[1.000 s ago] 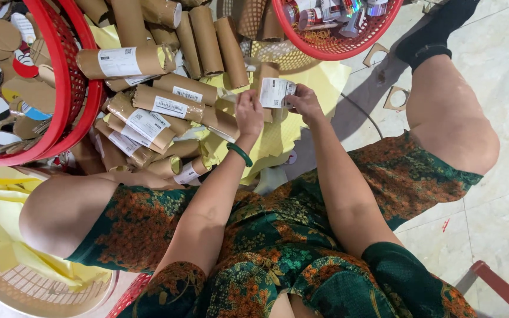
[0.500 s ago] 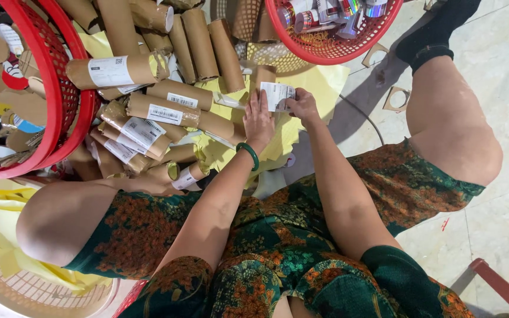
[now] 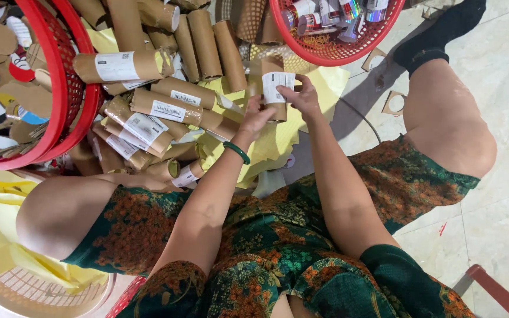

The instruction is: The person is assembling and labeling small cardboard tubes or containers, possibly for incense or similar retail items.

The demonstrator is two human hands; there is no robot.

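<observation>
Cardboard tube (image 3: 273, 88), brown with a white label on its side, is held upright between both hands above a crumpled yellow sheet (image 3: 278, 144) on the floor. Only the head view shows the scene, looking straight down at a seated person in a green and orange patterned dress.

The right hand (image 3: 301, 97) is closed around the tube's right side, its fingers lying over the label's edge. The left hand (image 3: 257, 118), with a green bangle (image 3: 237, 152) at the wrist, touches the tube's lower left side with its fingers only loosely curled. Half a second earlier that palm was spread flat against the label; it has now slid down and off, so the label looks pressed on and this tube seems close to done.

To the left, on the yellow sheet's far edge, lies a pile of similar labelled tubes (image 3: 154, 109). A red basket (image 3: 60, 88) of round cardboard pieces sits at the left edge of the frame. A second red basket (image 3: 337, 56) of small colourful packs stands just beyond the hands, at the top.
</observation>
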